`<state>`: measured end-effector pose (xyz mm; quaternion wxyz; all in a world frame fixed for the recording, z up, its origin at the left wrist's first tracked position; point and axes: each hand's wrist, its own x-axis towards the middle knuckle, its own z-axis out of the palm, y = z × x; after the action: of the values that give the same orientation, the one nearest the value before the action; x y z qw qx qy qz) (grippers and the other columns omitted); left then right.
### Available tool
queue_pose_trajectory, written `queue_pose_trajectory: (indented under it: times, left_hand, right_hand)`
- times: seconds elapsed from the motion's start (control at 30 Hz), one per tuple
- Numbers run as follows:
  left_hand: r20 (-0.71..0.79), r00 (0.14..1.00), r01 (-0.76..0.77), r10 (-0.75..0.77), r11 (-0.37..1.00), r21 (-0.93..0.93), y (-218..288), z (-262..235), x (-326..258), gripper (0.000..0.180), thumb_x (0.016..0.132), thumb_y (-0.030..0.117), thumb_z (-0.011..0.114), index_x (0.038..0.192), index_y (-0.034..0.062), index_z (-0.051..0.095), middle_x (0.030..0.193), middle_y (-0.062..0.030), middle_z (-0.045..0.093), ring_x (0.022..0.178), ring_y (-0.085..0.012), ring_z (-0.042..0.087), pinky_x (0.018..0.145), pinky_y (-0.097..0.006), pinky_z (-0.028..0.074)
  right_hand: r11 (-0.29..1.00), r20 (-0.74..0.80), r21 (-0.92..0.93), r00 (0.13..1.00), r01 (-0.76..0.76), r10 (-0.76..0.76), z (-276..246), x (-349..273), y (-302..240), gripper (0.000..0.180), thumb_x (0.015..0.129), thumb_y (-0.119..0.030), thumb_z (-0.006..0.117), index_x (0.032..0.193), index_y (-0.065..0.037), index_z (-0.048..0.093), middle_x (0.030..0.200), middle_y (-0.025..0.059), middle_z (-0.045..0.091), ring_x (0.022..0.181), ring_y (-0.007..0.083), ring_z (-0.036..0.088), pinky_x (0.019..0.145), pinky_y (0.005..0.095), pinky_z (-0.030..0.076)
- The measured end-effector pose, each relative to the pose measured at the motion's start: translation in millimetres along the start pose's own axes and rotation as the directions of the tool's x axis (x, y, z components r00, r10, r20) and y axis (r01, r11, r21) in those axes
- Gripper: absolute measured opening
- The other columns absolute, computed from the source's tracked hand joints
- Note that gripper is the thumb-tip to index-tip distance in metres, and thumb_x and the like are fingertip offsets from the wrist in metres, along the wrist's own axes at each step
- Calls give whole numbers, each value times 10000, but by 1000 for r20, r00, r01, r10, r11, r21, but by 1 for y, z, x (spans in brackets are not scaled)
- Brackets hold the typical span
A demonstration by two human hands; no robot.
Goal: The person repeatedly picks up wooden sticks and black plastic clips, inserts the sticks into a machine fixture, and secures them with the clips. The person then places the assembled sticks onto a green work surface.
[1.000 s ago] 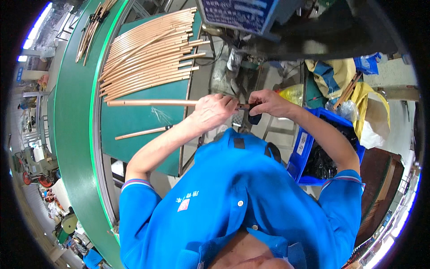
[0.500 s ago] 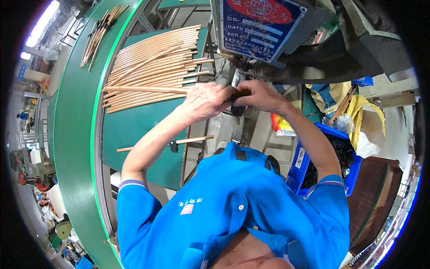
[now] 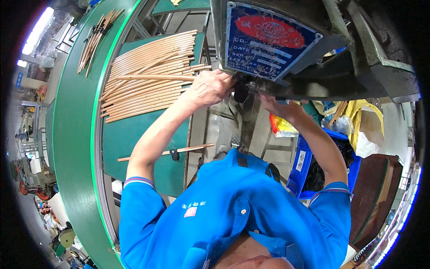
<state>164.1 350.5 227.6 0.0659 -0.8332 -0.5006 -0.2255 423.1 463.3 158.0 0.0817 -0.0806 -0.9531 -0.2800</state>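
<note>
My left hand (image 3: pixel 210 88) is closed round one end of a long wooden rod (image 3: pixel 154 77), which sticks out to the left above a pile of similar rods (image 3: pixel 148 96). At the fingertips, just under the machine head, is a dark black piece (image 3: pixel 241 92); whether it is fixed to the rod cannot be made out. My right hand (image 3: pixel 277 106) is right of that piece, below the machine's dark arm, which hides most of its fingers. Nearer me on the green table (image 3: pixel 134 172) lies a single rod with a black fitting (image 3: pixel 174 154) on it.
A heavy machine (image 3: pixel 309 85) with a blue plate overhangs both hands. Left of the table runs a long green bench (image 3: pixel 74 148) carrying a bundle of rods (image 3: pixel 95 42). To the right stand a blue bin (image 3: pixel 299 167) of black parts, a yellow bag (image 3: pixel 358 119) and a brown board (image 3: pixel 371 197).
Both hands have moved apart; the right one has gone right and down, under the machine arm. The left hand and its rod have risen toward the machine head. My view has shifted slightly.
</note>
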Motion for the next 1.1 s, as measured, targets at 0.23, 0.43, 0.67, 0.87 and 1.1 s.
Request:
queue_pose_trajectory:
  times: [0.23,0.43,0.67,0.87,1.1]
  left_hand:
    - [33,999,16,-13,995,-99,-2,6,-2,160,839,198,622,930,69,598,828,-95,596,757,-291,630,567,-410,505]
    - [114,993,59,-43,988,-144,-6,7,0,134,850,190,607,911,72,594,802,-102,580,761,-303,621,582,-422,496]
    - [195,980,75,-49,988,-132,-1,2,7,127,868,186,570,922,75,601,810,-90,580,815,-272,621,589,-418,506]
    - [192,981,40,-28,997,-61,-6,10,-3,140,871,193,567,925,69,604,842,-79,567,826,-255,620,581,-402,508]
    - [230,973,57,-25,990,-132,-9,6,1,171,883,206,561,961,60,606,865,-83,570,865,-260,617,617,-407,512]
  right_hand:
    - [993,-58,113,998,-17,24,-18,2,12,467,953,-408,476,1342,-151,491,1341,132,503,1184,193,532,991,351,473]
    - [969,129,248,990,21,-54,4,-4,22,452,968,-309,487,1367,-99,454,1307,116,532,1122,216,579,938,355,507]
    - [785,288,608,954,-120,-78,31,-24,26,489,1003,-329,396,1435,-101,360,1411,181,442,1212,241,525,994,356,469]
    - [956,-72,288,994,-62,86,-39,16,18,350,929,-270,531,1241,-117,573,1193,134,613,1065,250,591,903,391,492]
    - [801,185,563,976,-202,116,-26,22,16,424,953,-290,481,1329,-97,501,1273,124,557,1161,251,530,1004,409,446]
